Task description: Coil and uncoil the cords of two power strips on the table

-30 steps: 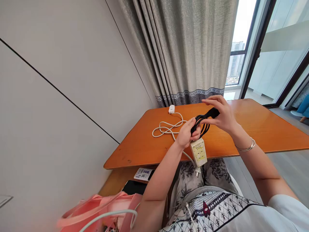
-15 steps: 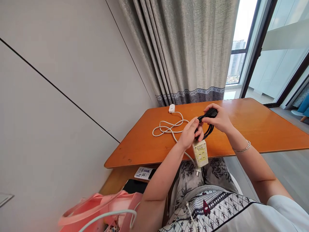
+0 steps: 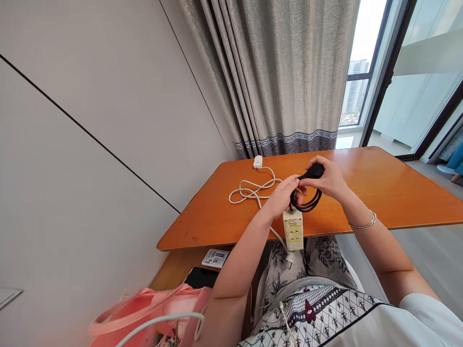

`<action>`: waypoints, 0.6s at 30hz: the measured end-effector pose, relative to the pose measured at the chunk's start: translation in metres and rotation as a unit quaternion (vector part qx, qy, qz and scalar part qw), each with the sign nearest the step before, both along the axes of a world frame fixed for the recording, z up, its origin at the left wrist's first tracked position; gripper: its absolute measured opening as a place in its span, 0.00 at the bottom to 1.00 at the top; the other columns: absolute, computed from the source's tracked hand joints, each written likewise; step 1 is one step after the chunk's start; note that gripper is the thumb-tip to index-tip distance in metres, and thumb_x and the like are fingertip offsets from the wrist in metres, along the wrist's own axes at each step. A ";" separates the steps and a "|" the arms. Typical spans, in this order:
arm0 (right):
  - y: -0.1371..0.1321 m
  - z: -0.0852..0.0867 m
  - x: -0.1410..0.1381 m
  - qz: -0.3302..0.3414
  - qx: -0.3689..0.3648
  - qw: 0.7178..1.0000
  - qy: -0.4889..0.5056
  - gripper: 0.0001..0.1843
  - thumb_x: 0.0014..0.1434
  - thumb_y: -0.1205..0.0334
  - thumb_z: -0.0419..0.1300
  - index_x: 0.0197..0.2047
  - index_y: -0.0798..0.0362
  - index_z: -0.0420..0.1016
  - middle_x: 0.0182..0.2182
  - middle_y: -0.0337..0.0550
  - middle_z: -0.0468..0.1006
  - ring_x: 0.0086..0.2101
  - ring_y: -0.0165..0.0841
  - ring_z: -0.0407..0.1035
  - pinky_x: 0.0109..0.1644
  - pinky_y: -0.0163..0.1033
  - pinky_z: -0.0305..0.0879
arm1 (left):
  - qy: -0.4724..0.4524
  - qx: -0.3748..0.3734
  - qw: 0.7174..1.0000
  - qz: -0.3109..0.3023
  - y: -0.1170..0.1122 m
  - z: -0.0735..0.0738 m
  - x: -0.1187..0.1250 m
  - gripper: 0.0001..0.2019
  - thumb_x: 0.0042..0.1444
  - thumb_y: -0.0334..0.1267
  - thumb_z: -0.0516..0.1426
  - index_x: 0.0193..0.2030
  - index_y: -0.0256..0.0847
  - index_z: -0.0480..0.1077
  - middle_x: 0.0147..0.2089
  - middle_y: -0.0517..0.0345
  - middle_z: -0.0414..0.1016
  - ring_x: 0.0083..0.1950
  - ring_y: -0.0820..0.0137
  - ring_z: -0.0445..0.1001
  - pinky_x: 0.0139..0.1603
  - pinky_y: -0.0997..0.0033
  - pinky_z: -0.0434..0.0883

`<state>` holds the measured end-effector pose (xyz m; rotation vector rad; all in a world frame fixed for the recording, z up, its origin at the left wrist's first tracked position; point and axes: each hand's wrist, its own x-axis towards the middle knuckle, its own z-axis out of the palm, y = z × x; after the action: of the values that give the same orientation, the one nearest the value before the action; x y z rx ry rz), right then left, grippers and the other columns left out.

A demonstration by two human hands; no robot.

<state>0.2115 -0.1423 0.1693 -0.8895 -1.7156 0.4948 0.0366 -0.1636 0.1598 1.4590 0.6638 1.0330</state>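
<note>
My left hand (image 3: 284, 198) is closed round the coiled black cable (image 3: 310, 203) just above the near edge of the orange table (image 3: 379, 193). A cream power strip (image 3: 293, 230) hangs from that cable below my left hand, over my lap. My right hand (image 3: 328, 180) pinches the cable's black plug end (image 3: 313, 171) at the top of the coil, fingers closed on it. The two hands nearly touch.
A white cord (image 3: 253, 189) with a small white plug (image 3: 257, 162) lies on the table's far left part. A grey curtain (image 3: 282, 72) hangs behind. On a lower shelf at left lie a labelled card (image 3: 215, 258) and a dark phone (image 3: 199, 278). A pink bag (image 3: 152, 313) sits lower left.
My right hand came down and in toward my left hand with the plug end, tightening the black coil. The power strip swung from tilted to hanging nearly straight.
</note>
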 end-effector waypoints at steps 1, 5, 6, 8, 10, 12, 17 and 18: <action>0.000 0.000 0.000 -0.002 0.008 1.000 -0.005 0.26 0.42 0.42 0.73 0.33 0.52 0.70 0.29 0.38 0.75 0.30 0.31 0.68 0.35 0.38 0.65 | -0.003 -0.006 1.000 -0.018 0.000 0.001 -0.001 0.17 0.57 0.52 0.59 0.32 0.39 0.65 0.25 0.60 0.72 0.22 0.76 0.66 0.24 0.75 0.63; 0.000 0.000 0.001 0.028 -0.005 0.999 -0.019 0.26 0.44 0.43 0.72 0.36 0.53 0.72 0.29 0.37 0.74 0.28 0.30 0.67 0.34 0.37 0.64 | -0.020 -0.039 0.995 -0.088 0.001 -0.001 -0.002 0.20 0.56 0.55 0.61 0.31 0.40 0.64 0.19 0.66 0.63 0.20 0.76 0.61 0.23 0.75 0.60; 0.001 0.000 0.002 0.035 -0.011 0.999 -0.024 0.26 0.44 0.43 0.72 0.38 0.53 0.72 0.28 0.36 0.74 0.27 0.30 0.66 0.33 0.37 0.63 | -0.025 -0.047 0.994 -0.095 0.002 -0.002 -0.002 0.21 0.56 0.56 0.61 0.31 0.39 0.64 0.19 0.67 0.59 0.20 0.77 0.59 0.23 0.75 0.60; 0.003 -0.002 0.003 0.036 -0.016 0.999 -0.032 0.27 0.45 0.43 0.72 0.40 0.53 0.73 0.27 0.35 0.73 0.27 0.30 0.66 0.33 0.37 0.63 | -0.041 -0.062 0.993 -0.089 0.003 -0.006 0.000 0.22 0.57 0.57 0.61 0.30 0.39 0.63 0.18 0.70 0.54 0.19 0.78 0.57 0.23 0.76 0.59; 0.007 -0.007 0.003 0.025 -0.008 0.999 -0.021 0.29 0.45 0.44 0.73 0.44 0.53 0.73 0.29 0.36 0.74 0.30 0.31 0.68 0.36 0.38 0.65 | -0.060 -0.084 0.992 -0.070 0.004 -0.009 0.004 0.22 0.58 0.55 0.61 0.29 0.38 0.63 0.18 0.70 0.52 0.19 0.79 0.55 0.22 0.78 0.57; 0.011 -0.020 0.004 0.019 -0.004 0.999 0.027 0.35 0.45 0.44 0.73 0.52 0.52 0.70 0.37 0.41 0.76 0.37 0.35 0.71 0.42 0.41 0.68 | -0.084 -0.115 0.989 -0.047 0.005 -0.010 0.006 0.22 0.60 0.54 0.60 0.28 0.38 0.62 0.18 0.70 0.51 0.18 0.80 0.53 0.22 0.79 0.57; 0.006 -0.086 0.000 0.090 -0.124 0.977 0.149 0.46 0.52 0.38 0.67 0.66 0.48 0.55 0.57 0.56 0.70 0.52 0.40 0.70 0.54 0.48 0.69 | -0.183 -0.166 0.969 0.013 0.007 -0.003 0.005 0.22 0.63 0.54 0.57 0.28 0.39 0.60 0.18 0.71 0.47 0.18 0.80 0.49 0.20 0.81 0.56; 0.001 -0.102 -0.002 0.136 -0.174 0.965 0.139 0.45 0.54 0.37 0.66 0.66 0.49 0.56 0.56 0.56 0.72 0.52 0.40 0.71 0.56 0.50 0.68 | -0.203 -0.167 0.964 0.025 0.008 -0.002 0.003 0.22 0.64 0.54 0.56 0.28 0.39 0.60 0.18 0.71 0.46 0.18 0.80 0.49 0.20 0.81 0.56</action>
<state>0.2091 -0.1417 0.0675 -0.7863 -1.5199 1.0803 0.0398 -0.1561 0.1582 0.9057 0.5458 1.1543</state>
